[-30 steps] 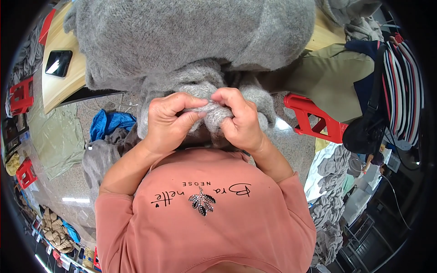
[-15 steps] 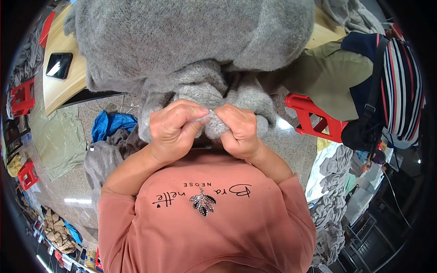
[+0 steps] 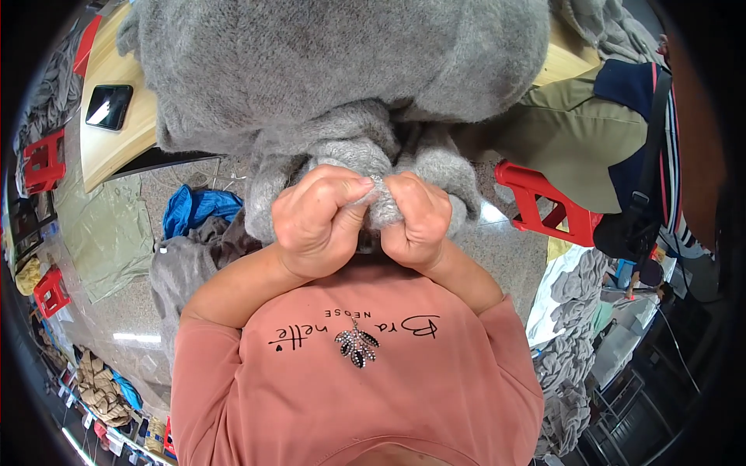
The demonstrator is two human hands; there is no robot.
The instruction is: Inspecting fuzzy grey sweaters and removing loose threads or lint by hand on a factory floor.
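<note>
A large piece of grey fuzzy knitwear point(image 3: 334, 62) covers most of the table and hangs over its near edge in thick folds. In front of my chest, my left hand point(image 3: 320, 221) is closed, its thumb and forefinger pinching the edge of the knit. Close beside it, my right hand point(image 3: 417, 221) is closed on the same knit, its fingers curled downward. A short stretch of grey fabric shows between the two hands. Whether a small tool is hidden in my fingers I cannot make out.
A black phone point(image 3: 109, 107) lies on the wooden table point(image 3: 116, 147) at the left. Another person in khaki trousers point(image 3: 575, 132) is at the right, beside a red stool point(image 3: 548, 206). Blue cloth point(image 3: 200, 210) and grey garments point(image 3: 186, 272) lie on the left; grey knit pieces point(image 3: 571, 334) are heaped at the lower right.
Both my hands stay on the knit, slightly farther right in the picture, as does the whole scene. The person at the right has shifted, and a bare arm now shows there.
</note>
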